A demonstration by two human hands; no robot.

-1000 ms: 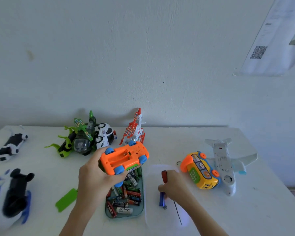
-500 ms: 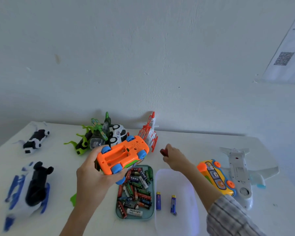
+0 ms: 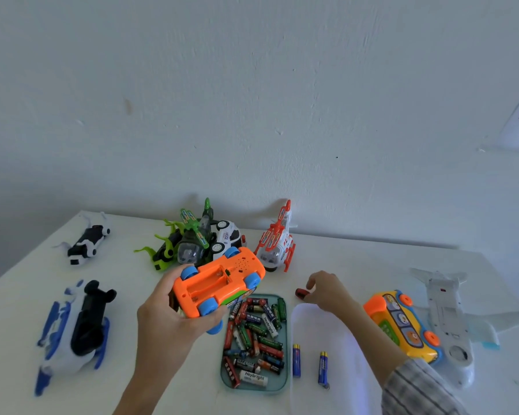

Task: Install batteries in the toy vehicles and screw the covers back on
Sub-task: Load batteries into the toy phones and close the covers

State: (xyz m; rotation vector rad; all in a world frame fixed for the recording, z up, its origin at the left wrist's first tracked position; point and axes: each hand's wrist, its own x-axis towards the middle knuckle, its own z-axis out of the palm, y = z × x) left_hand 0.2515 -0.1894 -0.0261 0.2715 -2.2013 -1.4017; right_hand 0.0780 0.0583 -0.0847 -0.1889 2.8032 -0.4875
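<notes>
Head view, L hand point(image 3: 174, 319): grips the orange toy car point(image 3: 219, 283) from below, fingers curled round its side, held above the table point(image 3: 357, 265) just over the battery tray point(image 3: 253, 384).
Car: belly up, wheels skyward, battery bay open and empty; probably turned that way so cells can drop in.
R hand point(image 3: 327, 290): reaches fwd past the tray, fingertips pinching a small red-handled tool point(image 3: 300, 292), likely the screwdriver, low at the table; rest of tool hidden.
R arm: stretched across a clear lid point(image 3: 321, 330), plaid sleeve at frame bottom.
Batteries: mixed pile in tray; two blue cells point(image 3: 296, 359) lie apart just right of it, prob. picked out for this car.
Cover: not seen on the car.
Other toys: yellow bus point(image 3: 402, 324), white plane point(image 3: 444, 313), well right.
</notes>
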